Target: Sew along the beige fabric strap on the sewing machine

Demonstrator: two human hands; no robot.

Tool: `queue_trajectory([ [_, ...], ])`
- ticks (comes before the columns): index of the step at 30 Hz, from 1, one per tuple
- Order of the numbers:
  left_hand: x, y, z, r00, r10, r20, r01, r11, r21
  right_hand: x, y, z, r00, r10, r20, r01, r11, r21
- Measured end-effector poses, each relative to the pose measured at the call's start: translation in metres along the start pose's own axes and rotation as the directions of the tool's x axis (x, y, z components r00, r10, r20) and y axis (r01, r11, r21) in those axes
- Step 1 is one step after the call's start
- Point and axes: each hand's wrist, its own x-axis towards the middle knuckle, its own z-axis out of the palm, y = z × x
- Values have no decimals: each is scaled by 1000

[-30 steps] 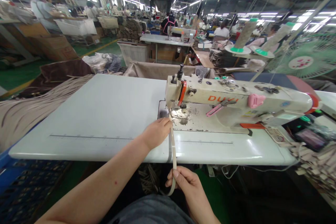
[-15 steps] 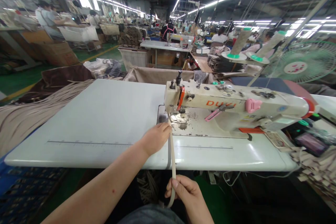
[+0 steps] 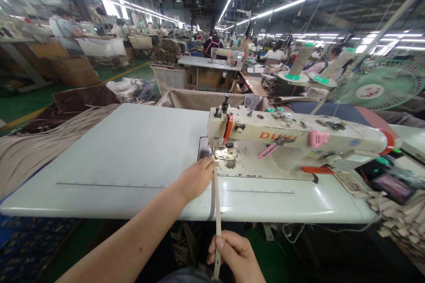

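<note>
A narrow beige strap (image 3: 217, 205) runs from the needle area of the cream sewing machine (image 3: 292, 139) over the front edge of the white table (image 3: 126, 159) and down toward me. My left hand (image 3: 196, 177) rests on the table just left of the presser foot, fingers curled against the strap's upper end. Below the table edge my right hand (image 3: 234, 254) pinches the strap's lower part between thumb and fingers, and the strap looks taut between the two hands.
A heap of beige strips (image 3: 36, 150) lies off the table's left side, and more cut pieces (image 3: 403, 219) pile at the right. Thread cones (image 3: 300, 59) and a green fan (image 3: 378, 84) stand behind the machine. Other people work at tables further back.
The view has tilted up a little, so table and hands sit lower. The strap's slack loop under my right hand has shortened and the strap hangs straighter. My left hand stays by the presser foot.
</note>
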Motion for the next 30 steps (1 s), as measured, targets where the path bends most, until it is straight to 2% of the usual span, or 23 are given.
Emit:
queue_trajectory([
  [6, 0, 0, 1, 999, -49, -16, 48, 998, -33, -3, -4, 1, 999, 48, 19, -49, 997, 52],
  [16, -1, 0, 2, 997, -57, -45, 56, 998, -14, -5, -8, 0, 997, -3, 75, -3, 996, 84],
  [23, -4, -2, 4, 999, 31, 17, -31, 999, 38, 5, -3, -7, 974, -224, 28, 226, 963, -145],
  [30, -2, 0, -1, 1000, -6, -19, 6, 1000, 11, 5, -24, -1, 982, -184, -45, 168, 954, -247],
])
